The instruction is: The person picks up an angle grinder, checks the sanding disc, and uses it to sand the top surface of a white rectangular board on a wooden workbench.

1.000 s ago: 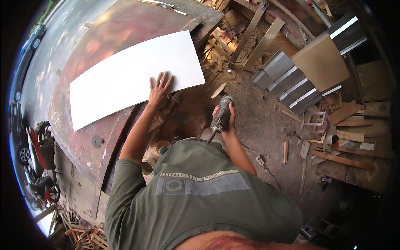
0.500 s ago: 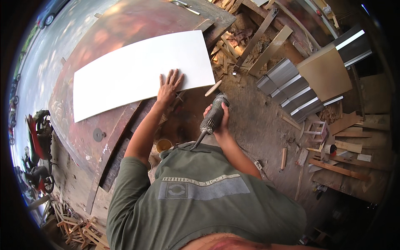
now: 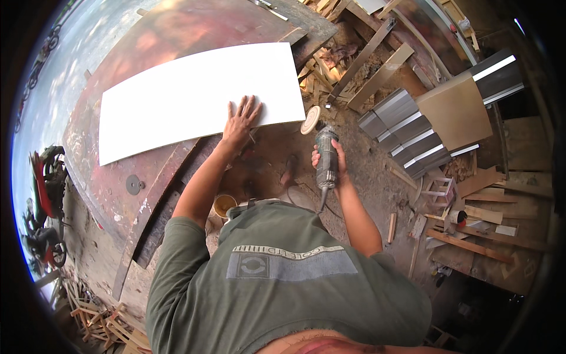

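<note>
A white rectangular board (image 3: 177, 100) lies on the stained reddish worktable (image 3: 132, 65). My left hand (image 3: 239, 123) rests flat on it near the front edge, fingers spread. Off the board's right end, my right hand (image 3: 336, 158) is wrapped round the body of an angle grinder (image 3: 326, 159). The tool's round tan disc (image 3: 311, 120) is tilted beside the board's near right corner; whether the two touch I cannot tell. The grinder's cord runs back toward my waist.
A dark round disc (image 3: 134, 184) lies on the table left of my arm. Dark panels with white edges (image 3: 407, 130) and a brown sheet (image 3: 454, 112) stand at right. Wood offcuts (image 3: 471, 248) litter the floor. A yellowish container (image 3: 224, 206) sits below the table edge; a motorcycle (image 3: 44, 206) is parked left.
My right hand has swung the grinder to the right and turned it, so the disc shows more of its face. The left hand stays on the board.
</note>
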The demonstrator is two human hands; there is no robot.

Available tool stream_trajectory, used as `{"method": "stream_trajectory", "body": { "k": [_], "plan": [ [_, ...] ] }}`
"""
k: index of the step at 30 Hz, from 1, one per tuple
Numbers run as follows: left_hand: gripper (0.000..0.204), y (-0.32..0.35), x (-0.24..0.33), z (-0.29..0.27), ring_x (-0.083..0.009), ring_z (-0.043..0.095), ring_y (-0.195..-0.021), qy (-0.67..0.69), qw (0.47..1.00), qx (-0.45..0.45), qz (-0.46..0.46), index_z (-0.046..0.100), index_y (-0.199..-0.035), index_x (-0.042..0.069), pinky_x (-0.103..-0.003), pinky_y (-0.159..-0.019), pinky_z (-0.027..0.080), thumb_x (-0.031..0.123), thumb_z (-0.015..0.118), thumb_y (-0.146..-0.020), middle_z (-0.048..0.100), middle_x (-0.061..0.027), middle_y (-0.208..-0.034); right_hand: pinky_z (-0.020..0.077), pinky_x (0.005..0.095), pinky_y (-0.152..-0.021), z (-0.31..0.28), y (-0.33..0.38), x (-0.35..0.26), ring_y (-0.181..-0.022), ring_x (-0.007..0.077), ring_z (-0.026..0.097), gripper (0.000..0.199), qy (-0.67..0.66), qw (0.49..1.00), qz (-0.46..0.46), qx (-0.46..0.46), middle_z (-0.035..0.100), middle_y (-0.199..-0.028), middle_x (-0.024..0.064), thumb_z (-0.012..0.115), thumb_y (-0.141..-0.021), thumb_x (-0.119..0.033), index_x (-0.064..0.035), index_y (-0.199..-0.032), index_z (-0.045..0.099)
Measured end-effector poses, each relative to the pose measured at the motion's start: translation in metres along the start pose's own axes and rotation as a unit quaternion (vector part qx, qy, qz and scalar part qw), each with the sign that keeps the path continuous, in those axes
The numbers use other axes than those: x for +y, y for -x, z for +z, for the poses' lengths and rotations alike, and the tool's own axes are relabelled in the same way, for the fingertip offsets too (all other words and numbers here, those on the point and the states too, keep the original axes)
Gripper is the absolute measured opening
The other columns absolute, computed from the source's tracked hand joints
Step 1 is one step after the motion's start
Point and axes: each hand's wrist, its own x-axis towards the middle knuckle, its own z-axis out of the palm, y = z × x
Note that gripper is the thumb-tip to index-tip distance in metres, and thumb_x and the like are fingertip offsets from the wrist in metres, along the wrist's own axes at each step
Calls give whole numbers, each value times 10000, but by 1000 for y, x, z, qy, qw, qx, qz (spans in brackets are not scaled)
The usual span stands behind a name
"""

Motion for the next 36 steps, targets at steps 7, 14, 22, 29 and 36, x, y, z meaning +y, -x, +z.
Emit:
{"method": "stream_trajectory", "body": {
  "k": [7, 14, 22, 29, 36],
  "plan": [
    [816, -2, 2, -10, -335, 125, -1594, 68, 998, 12, 9, 224, -1653, 221, -642, -1253, 135, 234, 630, -945, 172, -108, -1722, 615, 411, -706, -14, 2, -20, -771, 247, 664, 632, 93, 996, 12, 2, 600, -934, 158, 688, -919, -516, 45, -1163, 532],
    [859, -3, 3, -7, -330, 121, -1596, 41, 999, 4, 6, 222, -1653, 222, -645, -1252, 142, 207, 656, -912, 168, -104, -1722, 576, 403, -758, 15, 4, 34, -819, 242, 626, 594, 28, 996, -72, 41, 570, -941, 153, 695, -910, -508, 8, -1148, 523],
    [878, -6, 4, -6, -327, 115, -1597, 47, 999, -4, 6, 206, -1658, 243, -649, -1253, 130, 208, 656, -905, 156, -94, -1727, 559, 403, -820, 30, -14, 65, -846, 249, 627, 549, -139, 988, -65, 23, 607, -913, 129, 696, -884, -519, -12, -1053, 569],
    [853, -6, -1, 0, -325, 116, -1597, 35, 999, 2, 8, 192, -1660, 247, -648, -1251, 137, 316, 659, -949, 149, -85, -1729, 558, 381, -836, 35, -15, 88, -856, 246, 628, 548, -224, 973, -46, -1, 602, -937, 125, 706, -878, -511, -7, -1041, 565],
    [856, -5, 0, -2, -331, 134, -1593, 33, 999, 3, 15, 195, -1659, 231, -647, -1249, 150, 253, 659, -940, 155, -97, -1727, 605, 406, -706, -1, 7, 2, -775, 258, 653, 661, 55, 997, -1, 53, 594, -919, 168, 722, -884, -523, 38, -1161, 509]
  ]
}}
